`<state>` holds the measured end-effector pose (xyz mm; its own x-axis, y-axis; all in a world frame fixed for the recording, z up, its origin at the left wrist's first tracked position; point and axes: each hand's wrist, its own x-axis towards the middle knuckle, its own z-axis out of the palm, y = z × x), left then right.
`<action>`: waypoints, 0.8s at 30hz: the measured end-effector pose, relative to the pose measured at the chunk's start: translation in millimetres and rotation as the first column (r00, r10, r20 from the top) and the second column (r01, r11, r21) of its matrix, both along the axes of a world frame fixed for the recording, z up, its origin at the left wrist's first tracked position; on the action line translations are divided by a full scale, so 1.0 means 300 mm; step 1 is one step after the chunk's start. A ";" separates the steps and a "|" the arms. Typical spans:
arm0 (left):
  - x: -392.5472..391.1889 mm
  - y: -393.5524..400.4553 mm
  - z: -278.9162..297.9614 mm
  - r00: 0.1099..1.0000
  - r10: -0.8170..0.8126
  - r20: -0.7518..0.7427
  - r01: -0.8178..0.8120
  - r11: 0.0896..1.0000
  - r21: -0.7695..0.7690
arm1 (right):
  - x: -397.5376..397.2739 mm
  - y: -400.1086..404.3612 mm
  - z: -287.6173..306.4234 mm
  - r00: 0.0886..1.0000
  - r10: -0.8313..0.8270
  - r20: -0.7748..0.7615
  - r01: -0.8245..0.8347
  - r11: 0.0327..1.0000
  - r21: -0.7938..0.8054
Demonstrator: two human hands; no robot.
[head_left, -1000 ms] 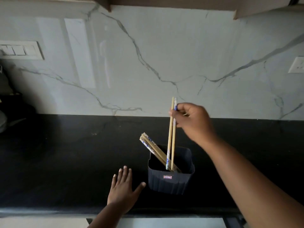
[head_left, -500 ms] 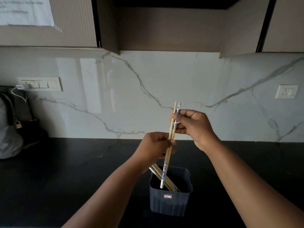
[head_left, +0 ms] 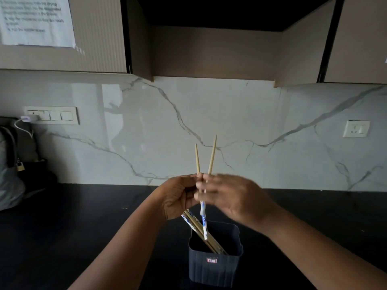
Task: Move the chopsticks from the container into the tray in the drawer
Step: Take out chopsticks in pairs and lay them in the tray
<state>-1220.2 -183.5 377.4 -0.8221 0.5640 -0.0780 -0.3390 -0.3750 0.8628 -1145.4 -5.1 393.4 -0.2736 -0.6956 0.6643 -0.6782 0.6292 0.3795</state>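
Observation:
Two wooden chopsticks (head_left: 212,158) with blue-and-white patterned ends stand nearly upright above the container, their plain tips spread apart at the top. My left hand (head_left: 178,195) grips them at mid-length. My right hand (head_left: 232,197), blurred, touches them from the right side with its fingers around them. The dark square container (head_left: 215,266) stands on the black counter just below both hands. Several more chopsticks (head_left: 201,231) lean in it toward the left. The drawer and its tray are out of view.
A black counter (head_left: 83,227) runs along a white marble wall. At the far left stands a grey bag with a padlock (head_left: 12,164), under a switch plate with a charger (head_left: 50,116). Cabinets (head_left: 209,49) hang overhead; a socket (head_left: 356,129) is at right.
My left hand rose from the counter and took hold of the two chopsticks. The pair came up out of the container, and their tips have spread apart. The view tilted upward.

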 end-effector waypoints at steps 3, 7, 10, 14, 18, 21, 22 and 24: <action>-0.005 -0.006 -0.010 1.000 -0.010 -0.014 0.010 0.999 -0.050 | -0.003 0.023 -0.091 1.000 0.025 -0.011 -0.023 0.989 0.146; -0.007 0.005 -0.024 1.000 -0.008 -0.011 0.007 0.995 -0.098 | -0.003 0.044 -0.149 0.998 0.049 -0.028 -0.043 0.982 0.184; -0.007 0.018 -0.028 1.000 -0.010 0.002 0.011 0.994 -0.109 | -0.007 0.039 -0.184 0.998 0.061 -0.004 -0.059 0.974 0.218; -0.012 0.026 -0.037 1.000 -0.015 -0.004 0.015 0.993 -0.113 | -0.015 0.045 -0.219 0.998 0.063 0.026 -0.067 0.971 0.228; -0.023 0.024 -0.051 1.000 0.023 0.000 -0.022 0.994 -0.108 | -0.010 0.042 -0.233 0.999 -0.002 0.052 -0.010 0.973 0.232; -0.034 0.025 -0.061 0.997 0.073 -0.005 -0.074 0.992 -0.100 | -0.002 0.024 -0.233 0.972 -0.043 0.229 0.037 0.999 0.032; -0.038 0.026 -0.063 0.996 0.094 -0.005 -0.094 0.991 -0.098 | 0.003 0.014 -0.227 0.931 -0.015 0.364 0.078 0.984 -0.159; -0.046 0.031 -0.068 0.992 0.124 -0.014 -0.125 0.987 -0.106 | 0.003 -0.007 -0.212 0.811 0.129 0.571 0.248 0.807 -0.536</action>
<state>-1234.2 -174.3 357.0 -0.8861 0.4463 -0.1255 -0.2888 -0.3197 0.9024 -1144.6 -7.2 329.7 -0.7465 -0.2138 0.6301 -0.5948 0.6388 -0.4880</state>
